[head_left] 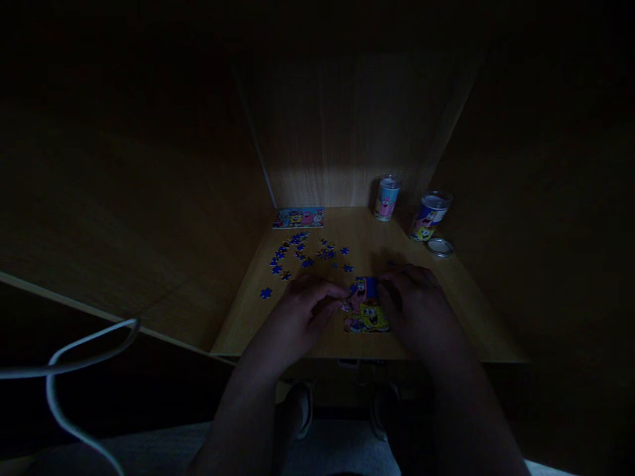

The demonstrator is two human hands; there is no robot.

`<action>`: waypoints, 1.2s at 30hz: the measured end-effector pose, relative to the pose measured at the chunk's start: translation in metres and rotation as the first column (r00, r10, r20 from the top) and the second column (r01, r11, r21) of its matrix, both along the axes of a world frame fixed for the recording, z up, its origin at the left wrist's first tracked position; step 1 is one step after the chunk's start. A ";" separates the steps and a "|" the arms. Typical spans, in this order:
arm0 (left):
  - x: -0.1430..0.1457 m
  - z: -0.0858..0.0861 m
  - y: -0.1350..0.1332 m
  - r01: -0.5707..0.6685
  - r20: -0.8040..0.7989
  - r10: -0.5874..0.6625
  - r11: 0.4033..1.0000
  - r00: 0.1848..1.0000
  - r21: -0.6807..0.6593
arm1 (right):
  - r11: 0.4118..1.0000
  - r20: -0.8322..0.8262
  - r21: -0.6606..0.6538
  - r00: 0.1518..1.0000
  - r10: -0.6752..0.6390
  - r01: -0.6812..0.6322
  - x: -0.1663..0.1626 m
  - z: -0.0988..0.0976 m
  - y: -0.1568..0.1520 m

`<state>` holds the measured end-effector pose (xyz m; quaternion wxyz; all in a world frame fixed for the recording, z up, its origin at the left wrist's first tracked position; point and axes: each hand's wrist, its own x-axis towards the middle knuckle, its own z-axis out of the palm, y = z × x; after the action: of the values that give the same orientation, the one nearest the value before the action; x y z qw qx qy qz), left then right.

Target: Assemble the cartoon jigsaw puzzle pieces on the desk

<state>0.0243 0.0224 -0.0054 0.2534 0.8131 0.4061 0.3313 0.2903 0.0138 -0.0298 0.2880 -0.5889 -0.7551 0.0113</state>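
A partly joined jigsaw puzzle (373, 317) with a yellow and a pink cartoon figure lies near the front edge of the wooden desk. At its left edge my left hand (310, 307) pinches a small puzzle piece (346, 305) between thumb and fingertips. My right hand (411, 297) rests over the puzzle's right side, its fingers bent and touching it; the dim light and the hand's back hide what is under them. Beyond my left hand, several loose blue puzzle pieces (307, 262) are scattered face down.
A cartoon picture card (298, 217) lies at the back left of the desk (238, 337). Two printed cans, one pink and light blue (385, 199) and one dark blue (429, 217), stand at the back right by a round lid (440, 247). Wooden panels enclose the sides; a white cable (64, 416) hangs left.
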 end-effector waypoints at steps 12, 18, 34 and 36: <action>0.002 0.006 0.000 0.047 -0.001 -0.047 0.999 0.999 0.008 | 1.000 0.016 -0.006 1.000 -0.008 0.008 -0.001 0.002 -0.001; 0.000 0.000 -0.001 -0.011 -0.013 0.010 0.998 1.000 -0.064 | 1.000 0.001 -0.002 1.000 -0.006 0.006 -0.001 0.001 0.000; -0.001 -0.003 0.000 0.031 0.014 -0.031 0.999 0.999 -0.011 | 1.000 0.005 0.007 1.000 -0.002 0.002 -0.001 0.000 0.000; -0.001 -0.003 0.000 0.024 0.030 -0.025 1.000 0.999 0.015 | 1.000 0.007 0.009 1.000 -0.005 0.005 -0.001 0.000 0.000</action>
<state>0.0235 0.0227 -0.0084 0.2574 0.8149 0.3898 0.3432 0.2894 0.0138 -0.0296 0.2880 -0.5895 -0.7546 0.0052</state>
